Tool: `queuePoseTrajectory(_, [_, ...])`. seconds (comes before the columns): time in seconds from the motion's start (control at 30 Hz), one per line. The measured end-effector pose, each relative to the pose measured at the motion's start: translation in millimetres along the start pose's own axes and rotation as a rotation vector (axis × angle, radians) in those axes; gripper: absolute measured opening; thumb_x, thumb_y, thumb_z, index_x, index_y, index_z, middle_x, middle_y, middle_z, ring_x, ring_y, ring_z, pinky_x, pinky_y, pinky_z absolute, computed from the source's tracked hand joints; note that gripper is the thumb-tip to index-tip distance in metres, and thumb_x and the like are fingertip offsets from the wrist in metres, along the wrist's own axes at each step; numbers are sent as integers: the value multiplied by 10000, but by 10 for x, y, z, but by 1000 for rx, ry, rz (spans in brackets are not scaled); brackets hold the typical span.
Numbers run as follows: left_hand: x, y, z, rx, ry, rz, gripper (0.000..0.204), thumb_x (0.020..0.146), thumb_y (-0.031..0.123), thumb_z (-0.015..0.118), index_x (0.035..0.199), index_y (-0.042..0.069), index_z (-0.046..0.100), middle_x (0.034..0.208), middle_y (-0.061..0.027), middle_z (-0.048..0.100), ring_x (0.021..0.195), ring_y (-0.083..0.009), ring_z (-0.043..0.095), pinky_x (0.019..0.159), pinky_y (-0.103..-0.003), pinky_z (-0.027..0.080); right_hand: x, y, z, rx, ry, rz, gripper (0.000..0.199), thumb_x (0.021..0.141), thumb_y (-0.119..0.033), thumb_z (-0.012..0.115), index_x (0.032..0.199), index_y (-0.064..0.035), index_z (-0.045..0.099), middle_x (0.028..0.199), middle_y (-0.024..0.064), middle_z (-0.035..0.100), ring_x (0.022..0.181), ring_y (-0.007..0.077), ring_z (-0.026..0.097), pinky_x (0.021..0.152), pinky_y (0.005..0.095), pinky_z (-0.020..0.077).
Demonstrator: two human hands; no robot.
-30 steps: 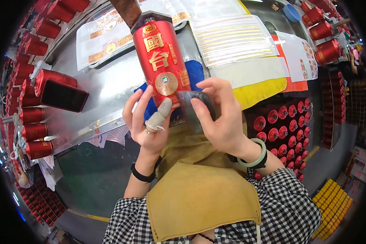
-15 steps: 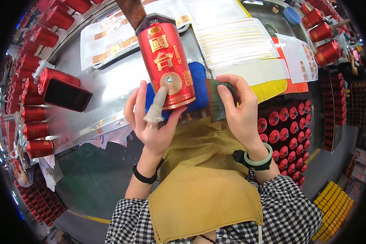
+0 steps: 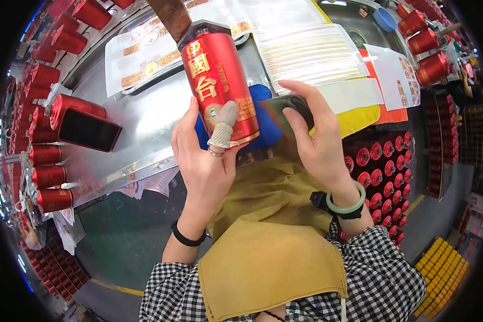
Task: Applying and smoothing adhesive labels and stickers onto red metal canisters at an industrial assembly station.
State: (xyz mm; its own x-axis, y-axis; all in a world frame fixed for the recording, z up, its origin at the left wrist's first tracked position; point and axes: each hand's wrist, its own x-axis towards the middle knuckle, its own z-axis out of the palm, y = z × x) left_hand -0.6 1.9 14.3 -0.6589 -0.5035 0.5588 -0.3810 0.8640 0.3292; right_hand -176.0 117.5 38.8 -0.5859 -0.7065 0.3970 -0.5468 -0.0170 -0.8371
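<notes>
A red bottle (image 3: 220,80) with gold lettering and ornaments lies tilted, its top end in a dark angular holder (image 3: 203,28). My left hand (image 3: 201,155) is closed round the bottle's lower end. One of its fingers wears a knitted finger cover (image 3: 224,126) and rests on the bottle's front, beside a round gold emblem (image 3: 213,114). To the right, my right hand (image 3: 319,134) grips a dark, flat scraper-like piece (image 3: 292,110) with a rounded edge, apart from the bottle. A blue cloth or pad (image 3: 263,121) shows behind the bottle.
A metal table (image 3: 139,134) carries sticker sheets (image 3: 145,59) and a stack of white strips (image 3: 311,56). A phone (image 3: 88,129) leans on a red bottle at left. Racks of red bottles (image 3: 378,177) stand at right. A blue bowl (image 3: 385,20) sits at the far right.
The bottle has turned so that its round emblem sits further left. My left fingers have shifted, the covered one further up the bottle. The dark piece in my right hand has tilted.
</notes>
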Motion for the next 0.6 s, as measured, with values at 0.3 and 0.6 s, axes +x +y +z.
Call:
queuePoseTrajectory(0.3, [-119, -101, 91, -149, 53, -130, 779, 720, 147, 907, 1405, -38, 583, 1404, -241, 601, 1255, -451, 556, 1075, -508, 433, 244, 13, 101, -196, -156, -604, 185, 789, -144, 705, 970, -164, 738, 964, -40, 729, 916, 173, 647, 843, 350, 465])
queuePoseTrajectory(0.6, [-254, -267, 134, -313, -67, -211, 706, 841, 150, 833, 1409, -116, 507, 1400, -284, 573, 1361, -491, 490, 1132, -530, 406, 609, 106, 113, -240, -145, -692, 241, 767, -61, 742, 971, -186, 772, 956, -45, 754, 825, 170, 607, 783, 343, 441])
